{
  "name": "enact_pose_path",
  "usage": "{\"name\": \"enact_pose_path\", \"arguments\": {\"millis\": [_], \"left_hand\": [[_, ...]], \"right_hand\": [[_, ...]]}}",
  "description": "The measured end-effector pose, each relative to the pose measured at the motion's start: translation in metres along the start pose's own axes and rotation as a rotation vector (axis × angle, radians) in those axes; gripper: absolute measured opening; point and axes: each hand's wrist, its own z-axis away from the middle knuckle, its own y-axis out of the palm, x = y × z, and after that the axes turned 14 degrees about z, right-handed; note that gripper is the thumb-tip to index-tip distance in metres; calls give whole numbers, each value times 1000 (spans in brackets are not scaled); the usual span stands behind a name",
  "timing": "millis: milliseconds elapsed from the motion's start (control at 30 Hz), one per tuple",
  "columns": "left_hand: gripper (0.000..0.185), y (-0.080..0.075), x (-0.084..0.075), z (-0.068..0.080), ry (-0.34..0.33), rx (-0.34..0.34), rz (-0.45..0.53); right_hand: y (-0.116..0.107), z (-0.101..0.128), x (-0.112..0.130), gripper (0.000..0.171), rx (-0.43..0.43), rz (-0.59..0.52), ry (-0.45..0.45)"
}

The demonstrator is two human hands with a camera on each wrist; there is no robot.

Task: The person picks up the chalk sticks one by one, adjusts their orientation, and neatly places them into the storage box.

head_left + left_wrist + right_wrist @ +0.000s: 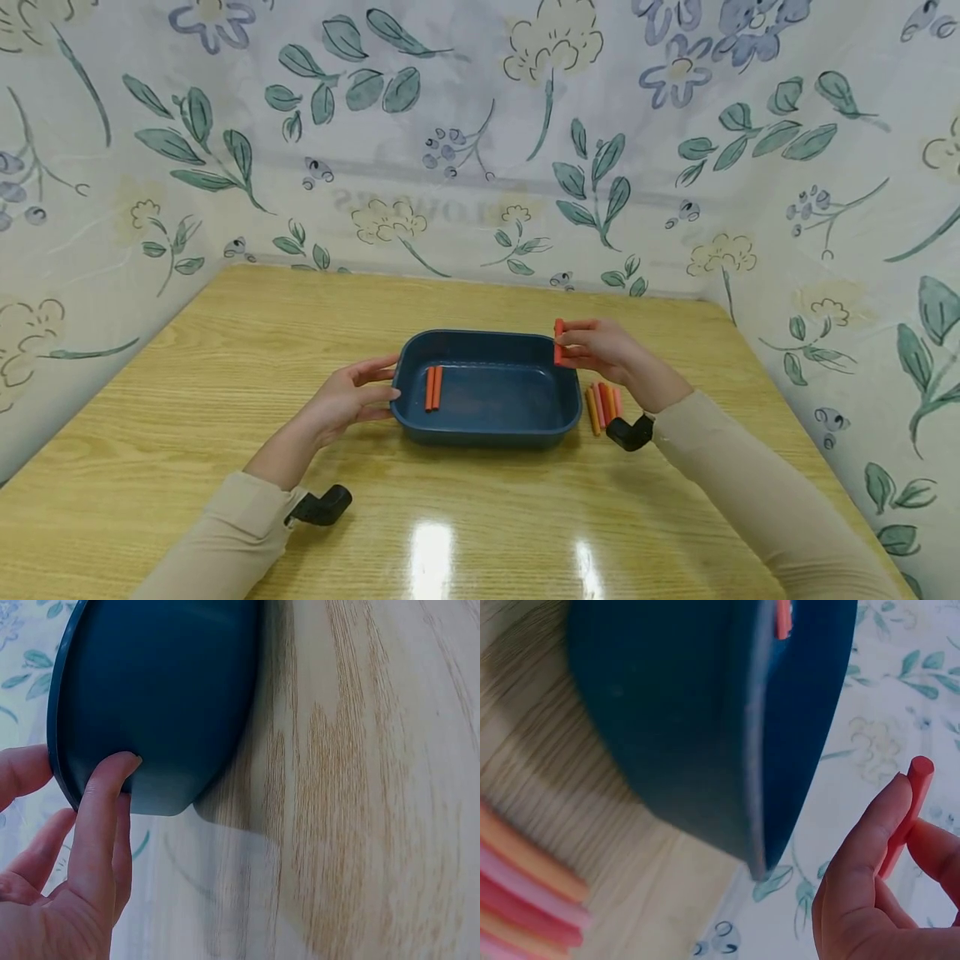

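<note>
A flowered sheet point(480, 100) spreads across the whole top of the head view and down both sides, printed with green leaves, blue flowers and pale yellow blooms. Below it, a wooden table point(225, 375) takes up most of the frame, with two bright patches of glare at the bottom middle. Two beige sleeves come in from below, the left sleeve point(225, 533) at the lower left and the right sleeve point(757, 475) at the lower right.

A dark blue dish point(487, 437) with rounded corners sits on the table in the middle of the frame. The left hand point(337, 404) holds its left end, fingers spread and slightly bent, one tip over the rim and another pressed to the outer wall. The right hand point(600, 346) is near the dish's right end, thumb and fingers pinching a red stick point(558, 353), which stands nearly upright in front of the far right corner. A small black device shows at each wrist, the left device point(322, 507) and the right device point(630, 433).

A row of loose sticks point(602, 406), orange, pink and red, lies on the table just right of the dish. Inside it, toward the left end, two orange-red sticks point(437, 388) lie side by side.
</note>
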Motion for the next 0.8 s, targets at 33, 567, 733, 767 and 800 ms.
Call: {"name": "enact_pose_path", "arguments": {"millis": [33,567,733,767,800], "left_hand": [[64,0,0,0,0,1,0],[62,3,-3,4,8,0,-9],[63,3,-2,4,6,-2,-9],[63,3,-2,4,7,-4,-9],[63,3,-2,4,8,-3,-7]], "right_hand": [[2,-1,2,54,3,5,-1],[32,-18,24,47,64,28,29],[44,-24,29,47,97,27,33],[46,-26,30,47,104,28,33],[48,-27,31,47,112,30,34]]}}
